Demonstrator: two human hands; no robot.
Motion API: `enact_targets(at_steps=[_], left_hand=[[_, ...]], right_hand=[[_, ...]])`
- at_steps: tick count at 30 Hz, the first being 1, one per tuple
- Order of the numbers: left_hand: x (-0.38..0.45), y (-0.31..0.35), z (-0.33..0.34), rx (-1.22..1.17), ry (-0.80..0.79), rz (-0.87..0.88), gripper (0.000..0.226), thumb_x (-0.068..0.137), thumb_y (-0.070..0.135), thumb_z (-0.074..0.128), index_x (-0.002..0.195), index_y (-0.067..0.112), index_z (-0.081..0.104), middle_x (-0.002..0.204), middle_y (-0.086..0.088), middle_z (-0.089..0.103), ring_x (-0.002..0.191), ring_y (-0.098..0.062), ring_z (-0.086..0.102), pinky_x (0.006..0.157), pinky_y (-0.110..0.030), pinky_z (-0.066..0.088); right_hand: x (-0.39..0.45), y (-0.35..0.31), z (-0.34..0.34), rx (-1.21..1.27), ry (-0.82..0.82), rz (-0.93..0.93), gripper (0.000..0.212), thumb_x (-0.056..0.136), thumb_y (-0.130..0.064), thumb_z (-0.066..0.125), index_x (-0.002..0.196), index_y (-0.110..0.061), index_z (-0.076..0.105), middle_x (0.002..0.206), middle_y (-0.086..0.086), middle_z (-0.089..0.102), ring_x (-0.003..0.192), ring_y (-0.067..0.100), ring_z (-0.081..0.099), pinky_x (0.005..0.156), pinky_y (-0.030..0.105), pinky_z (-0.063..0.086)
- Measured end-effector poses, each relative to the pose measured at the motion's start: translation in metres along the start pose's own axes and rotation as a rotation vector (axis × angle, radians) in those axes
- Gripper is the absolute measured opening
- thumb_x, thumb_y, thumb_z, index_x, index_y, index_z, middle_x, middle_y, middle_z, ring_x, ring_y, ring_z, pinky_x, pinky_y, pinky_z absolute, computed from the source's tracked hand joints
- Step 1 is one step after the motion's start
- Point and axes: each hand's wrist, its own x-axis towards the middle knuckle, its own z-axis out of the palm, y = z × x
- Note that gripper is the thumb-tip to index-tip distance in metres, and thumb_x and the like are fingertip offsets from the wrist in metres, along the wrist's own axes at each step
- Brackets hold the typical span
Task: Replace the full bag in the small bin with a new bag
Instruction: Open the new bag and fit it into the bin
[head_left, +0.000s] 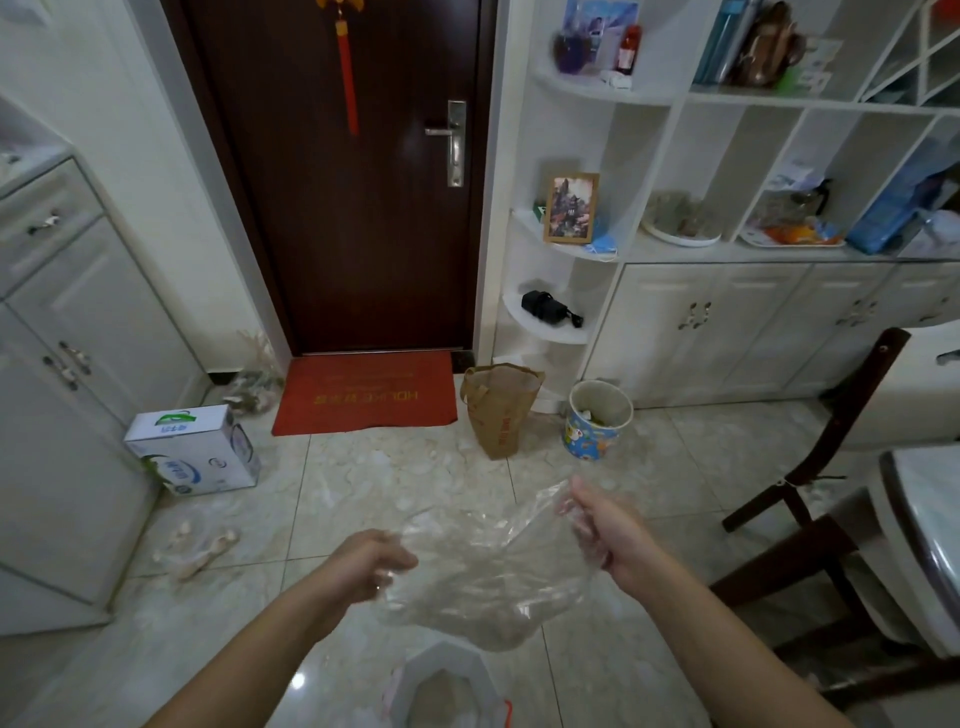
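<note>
Clear plastic bag (483, 566) stretched between both hands, left (374, 564) and right (605, 530) pinching its edges, bare tile floor (395, 467) ahead

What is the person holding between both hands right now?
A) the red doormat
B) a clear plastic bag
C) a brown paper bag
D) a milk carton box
B: the left hand and right hand each pinch an edge of the clear plastic bag, stretched between them above the floor; the brown paper bag stands untouched by the door.
</note>
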Motion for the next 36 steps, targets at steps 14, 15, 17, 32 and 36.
enact_targets(at_steps=[14,15,17,32,36], left_hand=[[0.002,0.044,0.06,0.391,0.156,0.475,0.016,0.086,0.014,0.066,0.073,0.015,0.058,0.067,-0.004,0.062,0.057,-0.016,0.061,0.049,-0.028,0.049],[0.004,0.039,0.055,0.411,0.197,0.461,0.017,0.086,0.016,0.067,0.073,0.015,0.056,0.068,-0.003,0.061,0.058,-0.016,0.059,0.05,-0.029,0.047],[0.011,0.031,0.044,0.485,0.276,0.432,0.019,0.086,0.02,0.069,0.072,0.016,0.056,0.071,-0.003,0.062,0.063,-0.016,0.058,0.056,-0.03,0.045],[0.016,0.003,0.003,0.9,0.239,0.061,0.029,0.085,-0.001,0.061,0.111,0.014,0.059,0.098,-0.004,0.057,0.072,-0.02,0.063,0.054,-0.025,0.057],[0.024,-0.003,-0.008,0.418,0.227,-0.028,0.009,0.087,0.007,0.064,0.084,-0.001,0.068,0.061,-0.009,0.057,0.043,-0.015,0.048,0.038,-0.022,0.034]], right_hand=[[-0.023,-0.015,0.014,-0.758,-0.42,-0.228,0.046,0.062,-0.005,0.082,0.1,-0.024,0.067,0.087,0.0,0.063,0.071,0.013,0.057,0.058,0.025,0.045],[-0.018,-0.01,0.009,-0.881,-0.307,-0.272,0.042,0.065,-0.004,0.08,0.099,-0.024,0.067,0.088,-0.002,0.063,0.075,0.013,0.06,0.061,0.023,0.047],[-0.009,0.001,0.002,-1.139,-0.022,-0.348,0.028,0.075,-0.006,0.067,0.096,-0.025,0.068,0.09,-0.004,0.064,0.085,0.017,0.064,0.064,0.022,0.045],[0.007,0.019,-0.009,-0.662,0.125,-0.109,0.014,0.081,0.002,0.061,0.079,-0.009,0.068,0.071,0.009,0.068,0.054,0.016,0.064,0.047,0.019,0.044],[0.016,0.034,-0.018,-1.084,0.294,-0.258,0.019,0.077,-0.01,0.066,0.095,-0.017,0.063,0.09,0.005,0.068,0.083,0.024,0.066,0.06,0.024,0.044]])
